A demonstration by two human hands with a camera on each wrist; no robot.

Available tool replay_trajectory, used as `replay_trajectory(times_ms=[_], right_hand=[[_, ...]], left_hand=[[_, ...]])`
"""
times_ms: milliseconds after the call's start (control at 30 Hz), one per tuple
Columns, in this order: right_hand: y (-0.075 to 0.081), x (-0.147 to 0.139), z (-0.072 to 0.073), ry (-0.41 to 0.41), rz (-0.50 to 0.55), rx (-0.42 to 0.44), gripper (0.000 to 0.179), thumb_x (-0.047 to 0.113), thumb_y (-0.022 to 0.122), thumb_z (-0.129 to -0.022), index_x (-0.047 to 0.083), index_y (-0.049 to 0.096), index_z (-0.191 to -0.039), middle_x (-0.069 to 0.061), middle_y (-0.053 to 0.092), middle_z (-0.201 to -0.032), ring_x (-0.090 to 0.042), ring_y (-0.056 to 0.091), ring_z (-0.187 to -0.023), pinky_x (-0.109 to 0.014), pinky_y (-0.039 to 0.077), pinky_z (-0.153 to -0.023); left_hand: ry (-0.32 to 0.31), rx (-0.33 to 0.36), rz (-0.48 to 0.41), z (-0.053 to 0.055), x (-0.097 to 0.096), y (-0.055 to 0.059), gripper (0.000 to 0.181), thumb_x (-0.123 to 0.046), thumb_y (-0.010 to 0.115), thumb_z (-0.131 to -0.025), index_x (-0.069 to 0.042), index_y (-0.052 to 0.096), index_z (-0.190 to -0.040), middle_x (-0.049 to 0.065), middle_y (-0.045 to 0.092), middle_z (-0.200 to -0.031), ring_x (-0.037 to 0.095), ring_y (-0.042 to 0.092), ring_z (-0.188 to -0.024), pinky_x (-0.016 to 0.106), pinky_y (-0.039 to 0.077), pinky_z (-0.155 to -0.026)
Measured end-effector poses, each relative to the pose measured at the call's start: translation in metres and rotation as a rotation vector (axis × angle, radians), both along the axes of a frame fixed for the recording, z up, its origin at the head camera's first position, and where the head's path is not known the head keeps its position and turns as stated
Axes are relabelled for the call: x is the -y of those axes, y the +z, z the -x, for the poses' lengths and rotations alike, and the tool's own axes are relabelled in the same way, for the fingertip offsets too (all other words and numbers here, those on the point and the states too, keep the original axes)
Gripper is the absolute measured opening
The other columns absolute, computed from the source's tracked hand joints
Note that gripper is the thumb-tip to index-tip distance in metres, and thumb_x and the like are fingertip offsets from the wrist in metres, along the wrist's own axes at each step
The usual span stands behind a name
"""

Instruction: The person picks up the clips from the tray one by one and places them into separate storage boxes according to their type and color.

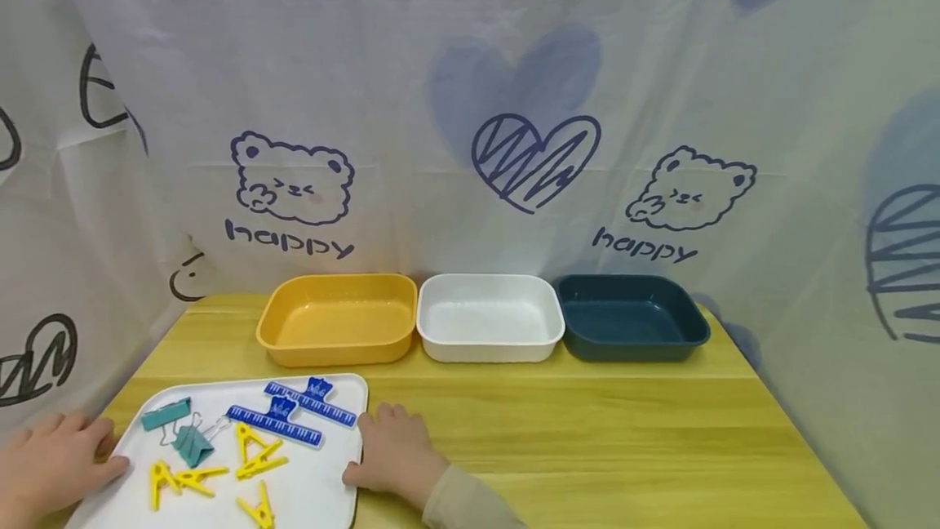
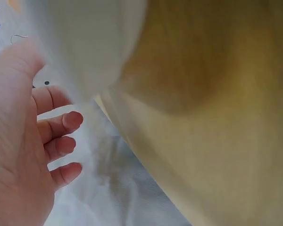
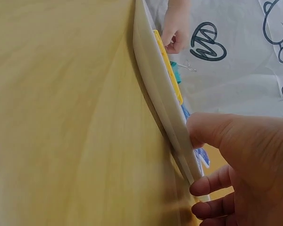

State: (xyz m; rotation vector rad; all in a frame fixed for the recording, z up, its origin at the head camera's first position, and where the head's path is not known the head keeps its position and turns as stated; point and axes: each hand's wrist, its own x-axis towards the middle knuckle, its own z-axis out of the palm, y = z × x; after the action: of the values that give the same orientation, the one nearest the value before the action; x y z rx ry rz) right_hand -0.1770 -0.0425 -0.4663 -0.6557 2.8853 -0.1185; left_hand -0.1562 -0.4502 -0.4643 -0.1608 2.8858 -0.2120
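A white tray (image 1: 316, 480) lies at the table's near left. My left hand (image 1: 55, 464) holds its left rim, the thumb at the edge and the other fingers outside. On the opposite side my right hand (image 1: 396, 451) grips the rim; the right wrist view shows the thumb over the rim and fingers (image 3: 212, 181) against the outer wall. The tray carries two blue bulldog clips with piano-key print (image 1: 275, 424), teal binder clips (image 1: 194, 446) and several yellow clothespins (image 1: 257, 464). In the left wrist view, the tray (image 2: 94, 42) is blurred and hides part of the left fingers.
Along the table's back edge stand a yellow bin (image 1: 338, 349), a white bin (image 1: 490, 349) and a dark teal bin (image 1: 635, 348) in a row. The wooden table (image 1: 587, 447) extends right of the tray. A printed cloth (image 1: 411, 211) hangs behind and at both sides.
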Motion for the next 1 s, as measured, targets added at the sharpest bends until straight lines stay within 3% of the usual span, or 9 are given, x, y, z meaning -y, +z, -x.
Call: replay_trajectory(times_ms=[300,600,767,1000], right_hand=[[0.000,-0.024,-0.003,-0.022,0.034,-0.007,0.061,0.058,0.069,-0.075,0.020,0.060,-0.122,0.000,0.057,-0.105,-0.017,0.053,-0.097,-0.036,0.049,-0.077],[0.008,-0.051,-0.007,-0.032,0.045,0.026,0.069,0.057,0.072,-0.074,0.015,0.059,-0.127,-0.005,0.058,-0.110,-0.019,0.052,-0.096,-0.038,0.049,-0.078],[0.008,-0.066,-0.008,-0.045,0.061,0.031,0.072,0.057,0.073,-0.072,0.013,0.059,-0.127,-0.007,0.058,-0.110,-0.020,0.051,-0.095,-0.039,0.049,-0.078],[0.003,-0.086,-0.003,-0.060,0.069,0.055,0.073,0.056,0.074,-0.072,0.014,0.058,-0.129,-0.006,0.057,-0.106,-0.020,0.049,-0.093,-0.040,0.047,-0.079]], left_hand=[[-0.078,-0.052,-0.048,0.000,-0.015,0.004,0.044,-0.054,0.069,-0.077,-0.014,0.051,-0.078,0.006,0.045,-0.077,0.028,0.042,-0.076,0.049,0.038,-0.069],[-0.099,-0.062,-0.128,0.002,-0.033,0.011,0.049,-0.062,0.067,-0.077,-0.018,0.046,-0.074,0.001,0.041,-0.074,0.024,0.040,-0.075,0.042,0.031,-0.064],[-0.149,-0.087,-0.137,0.004,-0.047,0.016,0.048,-0.061,0.066,-0.078,-0.018,0.045,-0.073,0.001,0.041,-0.075,0.023,0.040,-0.075,0.038,0.030,-0.060],[-0.202,-0.115,-0.167,0.007,-0.064,0.013,0.046,-0.060,0.068,-0.078,-0.020,0.044,-0.073,-0.001,0.040,-0.073,0.019,0.037,-0.072,0.035,0.026,-0.061]])
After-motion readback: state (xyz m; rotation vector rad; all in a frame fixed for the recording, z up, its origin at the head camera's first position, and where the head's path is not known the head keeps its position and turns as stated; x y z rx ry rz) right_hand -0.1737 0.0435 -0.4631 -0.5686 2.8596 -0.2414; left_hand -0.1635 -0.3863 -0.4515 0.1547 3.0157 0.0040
